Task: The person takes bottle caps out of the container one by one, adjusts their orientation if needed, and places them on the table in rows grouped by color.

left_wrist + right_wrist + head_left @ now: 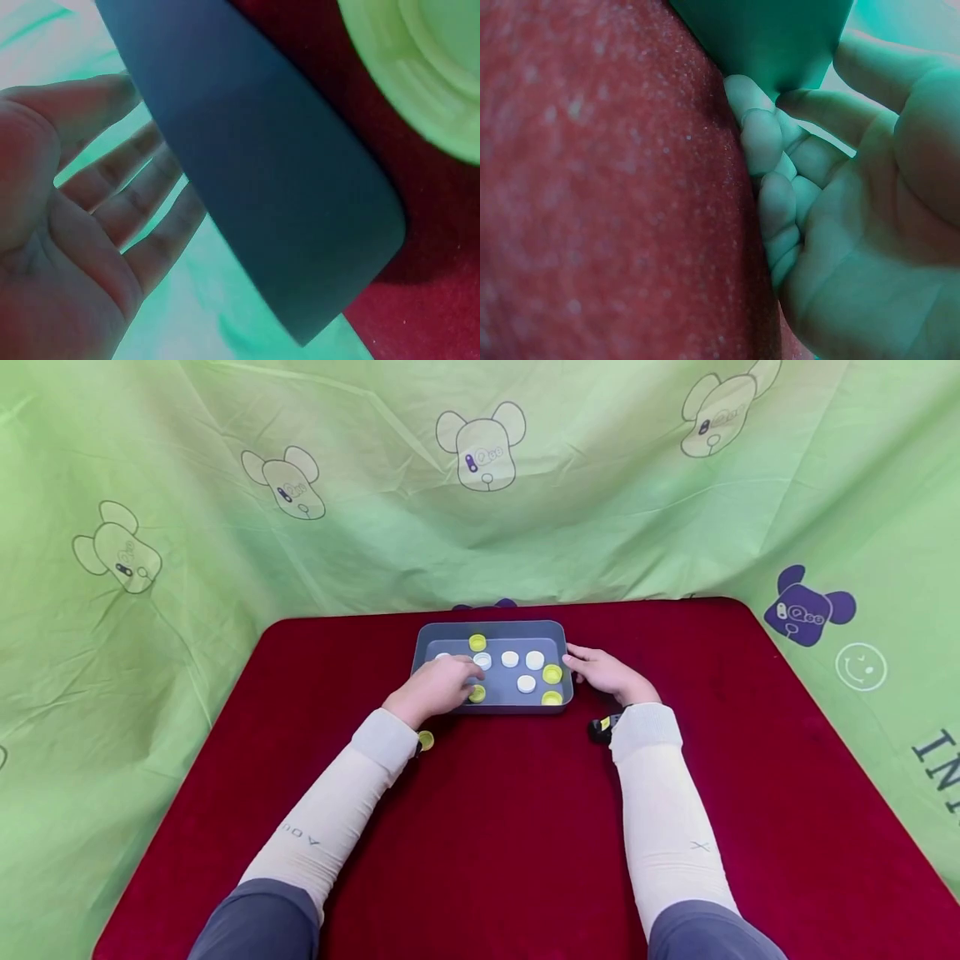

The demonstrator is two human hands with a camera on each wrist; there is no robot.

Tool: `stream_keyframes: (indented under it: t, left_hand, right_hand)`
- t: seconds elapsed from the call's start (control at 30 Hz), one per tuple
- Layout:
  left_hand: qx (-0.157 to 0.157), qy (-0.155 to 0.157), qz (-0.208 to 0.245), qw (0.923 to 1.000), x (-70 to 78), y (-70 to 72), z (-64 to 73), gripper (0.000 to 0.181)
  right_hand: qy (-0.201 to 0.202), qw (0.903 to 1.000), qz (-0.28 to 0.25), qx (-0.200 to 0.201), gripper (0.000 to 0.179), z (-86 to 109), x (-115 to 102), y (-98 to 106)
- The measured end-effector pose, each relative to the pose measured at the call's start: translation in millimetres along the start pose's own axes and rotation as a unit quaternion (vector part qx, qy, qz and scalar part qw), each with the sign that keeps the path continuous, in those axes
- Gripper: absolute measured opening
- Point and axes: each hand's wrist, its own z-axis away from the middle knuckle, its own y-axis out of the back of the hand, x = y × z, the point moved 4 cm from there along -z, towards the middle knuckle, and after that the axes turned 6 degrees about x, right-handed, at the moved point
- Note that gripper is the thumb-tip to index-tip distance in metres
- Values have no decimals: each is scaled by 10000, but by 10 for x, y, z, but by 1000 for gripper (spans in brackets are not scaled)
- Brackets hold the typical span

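Note:
A shallow grey-blue tray (491, 708) on the red cloth holds several white and yellow bottle caps, such as a white cap (527, 684) and a yellow cap (552, 674). My left hand (438, 687) reaches over the tray's left front side, near another yellow cap (477, 694). Its visible fingers (154, 255) look fairly straight and spread; the tray wall hides their tips in the left wrist view. At the tray's right side, my right hand (603, 672) grips the wall between thumb and forefinger (832, 112), with its other fingers curled beside the cloth.
One yellow cap (426, 741) lies outside the tray, just in front of its left corner, close to the left wrist. A black wrist device (602, 727) shows at the right wrist. Green printed fabric (375, 543) stands behind and beside the red-covered table (495, 860).

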Motion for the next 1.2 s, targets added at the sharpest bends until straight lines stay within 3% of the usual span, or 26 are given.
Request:
stream_keyframes:
  t: [0.63,0.9,1.2]
  left_hand:
    - [-119,91,3,9999,-37,-105,-19,22]
    - [-387,234,28,9990,-25,-139,-53,31]
    - [-539,313,25,9980,-24,-159,-76,35]
  right_hand:
    - [9,10000,2,-51,62,0,-6,-5]
    - [-107,9997,-129,-163,56,186,-288,1]
    - [31,10000,-68,-53,60,17,-18,-5]
